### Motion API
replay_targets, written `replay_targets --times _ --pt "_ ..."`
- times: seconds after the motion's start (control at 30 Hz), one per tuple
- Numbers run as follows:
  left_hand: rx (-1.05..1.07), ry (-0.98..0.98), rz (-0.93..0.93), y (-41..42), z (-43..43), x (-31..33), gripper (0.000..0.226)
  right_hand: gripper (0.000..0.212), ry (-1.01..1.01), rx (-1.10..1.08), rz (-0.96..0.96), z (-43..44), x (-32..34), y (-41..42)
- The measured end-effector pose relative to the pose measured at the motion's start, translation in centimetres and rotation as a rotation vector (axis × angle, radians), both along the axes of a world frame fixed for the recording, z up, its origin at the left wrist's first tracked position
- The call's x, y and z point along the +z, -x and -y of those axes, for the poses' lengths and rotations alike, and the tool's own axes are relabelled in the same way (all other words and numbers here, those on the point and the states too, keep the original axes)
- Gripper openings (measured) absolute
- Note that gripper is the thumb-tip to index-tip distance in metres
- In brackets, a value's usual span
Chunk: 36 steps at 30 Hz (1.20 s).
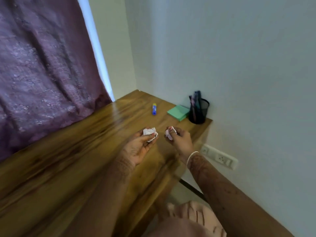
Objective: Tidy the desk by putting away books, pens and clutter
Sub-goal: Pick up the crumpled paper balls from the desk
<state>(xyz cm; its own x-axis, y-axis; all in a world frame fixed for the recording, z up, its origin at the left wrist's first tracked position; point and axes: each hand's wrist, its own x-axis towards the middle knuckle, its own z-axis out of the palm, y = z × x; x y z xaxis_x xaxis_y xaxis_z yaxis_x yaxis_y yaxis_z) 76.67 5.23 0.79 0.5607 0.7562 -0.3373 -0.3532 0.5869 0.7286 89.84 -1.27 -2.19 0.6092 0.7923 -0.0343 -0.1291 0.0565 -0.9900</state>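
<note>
My left hand (pixel 136 147) holds a crumpled white paper ball (pixel 149 132) in its fingertips, just above the wooden desk (pixel 68 159). My right hand (pixel 181 141) grips a second crumpled paper ball (pixel 168 134) close beside it. Farther back on the desk lie a blue glue stick (pixel 154 108) and a green pad of sticky notes (pixel 177 112). A black mesh pen holder (pixel 198 111) with several pens stands against the wall at the desk's right corner.
A purple curtain (pixel 42 65) hangs along the desk's left side. The pale wall (pixel 239 65) bounds the back and right. A white socket strip (pixel 220 157) sits on the wall below the desk's right edge.
</note>
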Motion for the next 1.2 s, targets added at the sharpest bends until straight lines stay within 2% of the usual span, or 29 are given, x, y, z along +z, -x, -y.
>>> replay_targets --times 0.1,0.23,0.37,0.5,0.6,0.73,0.83,0.93,1.07,1.2 --pt "-0.109 0.029 -0.013 -1.4 4.3 -1.0 0.03 0.04 0.017 -0.058 -0.095 6.1 -0.2 -0.1" --pt "-0.275 0.069 -0.044 -4.2 10.2 -2.4 0.031 0.042 -0.005 -0.132 -0.228 13.8 -1.0 -1.4" --pt "-0.379 0.108 -0.103 -7.5 16.4 -4.4 0.033 0.034 -0.039 -0.308 -0.416 21.5 -2.6 -3.4" --pt "-0.432 0.148 -0.161 -10.4 22.8 -5.9 0.038 0.035 -0.05 -0.407 -0.544 28.7 -4.5 -5.6" --pt "-0.446 0.151 -0.189 -12.3 27.8 -6.9 0.04 0.046 -0.017 -0.479 -0.674 34.0 -5.9 -7.3" --pt "-0.39 0.183 -0.252 -14.9 33.7 -9.4 0.029 0.05 0.045 -0.548 -0.806 41.7 -8.5 -9.8" --pt "-0.37 0.262 -0.31 -16.6 37.5 -12.4 0.011 0.049 0.1 -0.621 -0.896 47.6 -11.2 -11.3" --pt "-0.366 0.323 -0.36 -17.6 40.6 -15.3 0.016 0.039 0.2 -0.67 -0.941 51.8 -14.3 -12.0" --pt "-0.411 0.346 -0.473 -19.4 43.5 -20.9 0.014 0.022 0.408 -0.754 -0.911 54.7 -20.9 -13.2" --pt "-0.46 0.352 -0.614 -21.8 45.1 -29.8 0.009 0.019 0.445 -0.827 -0.999 55.3 -29.8 -14.8"
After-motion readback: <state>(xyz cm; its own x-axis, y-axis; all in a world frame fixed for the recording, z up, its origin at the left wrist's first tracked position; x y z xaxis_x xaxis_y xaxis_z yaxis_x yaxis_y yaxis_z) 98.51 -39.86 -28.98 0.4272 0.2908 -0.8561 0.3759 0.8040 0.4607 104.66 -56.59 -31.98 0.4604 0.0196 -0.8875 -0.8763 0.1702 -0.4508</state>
